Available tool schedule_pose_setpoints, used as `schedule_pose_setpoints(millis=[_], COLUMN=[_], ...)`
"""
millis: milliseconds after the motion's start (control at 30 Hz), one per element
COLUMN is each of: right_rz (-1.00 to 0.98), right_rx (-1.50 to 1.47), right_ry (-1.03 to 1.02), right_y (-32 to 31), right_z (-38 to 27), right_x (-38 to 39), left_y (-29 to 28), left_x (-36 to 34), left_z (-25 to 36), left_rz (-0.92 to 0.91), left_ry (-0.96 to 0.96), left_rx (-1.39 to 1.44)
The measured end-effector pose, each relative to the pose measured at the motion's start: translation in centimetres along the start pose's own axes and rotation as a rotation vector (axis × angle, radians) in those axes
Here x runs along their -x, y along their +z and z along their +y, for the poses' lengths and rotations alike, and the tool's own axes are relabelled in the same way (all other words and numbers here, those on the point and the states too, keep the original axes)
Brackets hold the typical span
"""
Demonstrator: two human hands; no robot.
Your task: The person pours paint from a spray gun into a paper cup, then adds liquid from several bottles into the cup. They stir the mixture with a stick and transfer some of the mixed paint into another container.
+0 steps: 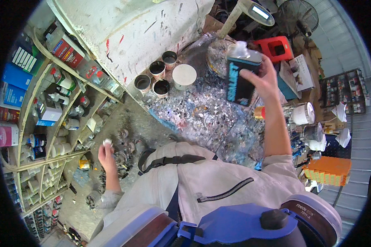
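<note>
My right hand (266,80) is wrapped round a black rectangular can (239,82) with blue lettering and a translucent white spout (242,46) at its top. It holds the can raised above the paint-splattered bench, almost upright. Just left of the can stands a paint-crusted round container (217,57), partly hidden behind it. Low on the left, away from the bench, my left hand (107,159) pinches a small white cap-like piece (107,142) between its fingertips.
Several cups of dark paint (157,70) and a white-lidded tub (184,77) stand at the bench's left. A scale display (256,12) rises at the back, near a red plastic holder (276,48). Shelves of cans and bottles (49,103) line my left; orange boxes (327,170) sit right.
</note>
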State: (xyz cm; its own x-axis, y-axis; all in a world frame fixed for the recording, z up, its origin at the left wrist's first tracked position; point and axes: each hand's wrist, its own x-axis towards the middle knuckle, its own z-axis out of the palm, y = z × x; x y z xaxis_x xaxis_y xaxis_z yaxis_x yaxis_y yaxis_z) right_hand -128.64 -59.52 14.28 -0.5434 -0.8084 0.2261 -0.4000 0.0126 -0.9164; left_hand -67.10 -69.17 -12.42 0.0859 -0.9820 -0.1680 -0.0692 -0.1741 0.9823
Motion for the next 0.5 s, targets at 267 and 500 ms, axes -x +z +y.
schedule_pose_setpoints(millis=[267,500], right_rz=[-0.269,-0.296], right_rx=[-0.018,0.144], right_ry=[-0.236,-0.369], right_y=[11.6,13.3], right_z=[-1.9,-2.8], right_x=[9.2,12.0], left_y=[16.8,18.1], left_x=[0.3,0.8], left_z=[22.0,27.1], left_rz=[-0.693,-0.970], left_ry=[0.273,0.090], left_rx=[-0.074,-0.196])
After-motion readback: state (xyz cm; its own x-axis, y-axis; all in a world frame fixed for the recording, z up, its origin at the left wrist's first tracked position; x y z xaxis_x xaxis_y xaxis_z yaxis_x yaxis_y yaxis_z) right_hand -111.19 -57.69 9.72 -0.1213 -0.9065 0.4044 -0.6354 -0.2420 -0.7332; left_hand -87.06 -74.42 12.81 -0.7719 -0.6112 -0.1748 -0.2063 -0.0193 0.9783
